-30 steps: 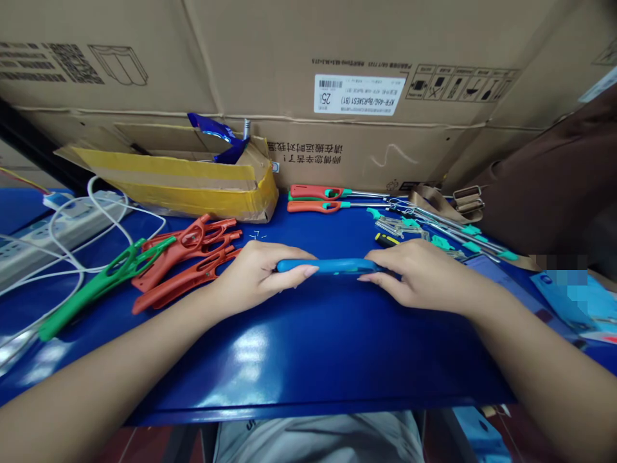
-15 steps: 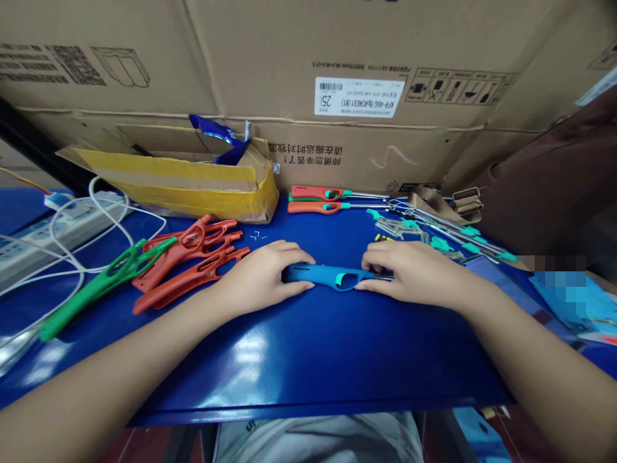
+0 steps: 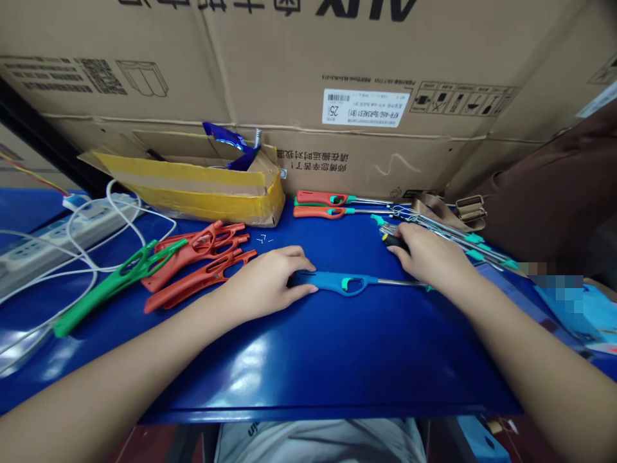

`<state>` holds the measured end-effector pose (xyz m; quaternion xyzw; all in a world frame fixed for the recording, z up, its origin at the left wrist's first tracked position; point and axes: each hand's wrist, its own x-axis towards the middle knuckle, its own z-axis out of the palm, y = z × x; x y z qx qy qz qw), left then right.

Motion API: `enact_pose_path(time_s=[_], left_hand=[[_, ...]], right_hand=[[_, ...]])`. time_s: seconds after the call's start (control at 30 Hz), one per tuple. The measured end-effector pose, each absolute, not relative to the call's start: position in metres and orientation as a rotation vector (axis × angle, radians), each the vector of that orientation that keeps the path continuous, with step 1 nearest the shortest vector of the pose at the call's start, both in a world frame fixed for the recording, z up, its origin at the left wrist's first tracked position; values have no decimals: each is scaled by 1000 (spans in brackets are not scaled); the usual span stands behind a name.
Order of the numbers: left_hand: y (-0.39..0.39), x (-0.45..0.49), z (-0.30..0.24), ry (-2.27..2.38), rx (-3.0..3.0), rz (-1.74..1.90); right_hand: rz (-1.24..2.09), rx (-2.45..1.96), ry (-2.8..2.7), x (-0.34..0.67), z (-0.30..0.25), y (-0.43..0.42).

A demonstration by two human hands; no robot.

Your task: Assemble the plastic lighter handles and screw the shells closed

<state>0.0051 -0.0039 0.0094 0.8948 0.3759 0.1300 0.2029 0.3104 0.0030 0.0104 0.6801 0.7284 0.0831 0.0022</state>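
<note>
A blue long-nosed lighter [image 3: 332, 281] with a teal trigger and thin metal tube lies across the blue table. My left hand [image 3: 274, 276] is closed round the butt of its handle, fingers above and thumb below. To the right and farther back, my right hand [image 3: 429, 254] has its fingers wrapped round the black handle of a screwdriver [image 3: 396, 242] with a yellow end; its shaft is hidden. Around that hand lie metal tubes with teal ends [image 3: 470, 241]. Two finished-looking lighters, a red one [image 3: 321, 197] and an orange one [image 3: 321, 211], rest behind.
Several red handle shells [image 3: 193, 251] and a green one [image 3: 103, 296] lie at left, near a white power strip [image 3: 62, 231] with looping cables. A yellow-taped cardboard box [image 3: 193, 190] stands at the back. Tiny white pieces [image 3: 263, 239] lie before it. A large carton [image 3: 270, 83] walls off the rear.
My right hand has let go of the blue lighter's tube end, moved right and back, and closed on the screwdriver. My left hand keeps its hold. The view has tilted up slightly.
</note>
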Motion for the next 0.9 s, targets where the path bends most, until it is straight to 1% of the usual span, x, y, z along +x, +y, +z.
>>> enact_pose_path(time_s=[0.1,0.17,0.2,0.27,0.37,0.4,0.53,0.63,0.77,0.9], left_hand=[[-7,7,7,1090,2479,358],[-10,8,6,1105,2488,345],[-11,9,6,1113,2502,338],[-15,10,7,1131,2546,325],[-22,14,8,1167,2627,294],[-24,16,9,1176,2653,281],[-33,19,10,1185,2703,300],[-36,18,14,1205,2780,327],[-38,16,16,1187,2849,341],[-37,16,12,1171,2846,353]], right_hand=[[270,2298,2587,306,15,0],[131,2401,2951,301,20,-4],[-16,2433,3137,298,23,-7],[-411,2365,3428,289,25,-14],[-861,2156,3564,273,19,-23],[-930,2058,3560,268,14,-25],[-797,1709,3509,250,-10,-24],[-554,1464,3554,243,-22,-21],[-369,1499,3534,235,-25,-19],[-398,1526,3498,227,-25,-15]])
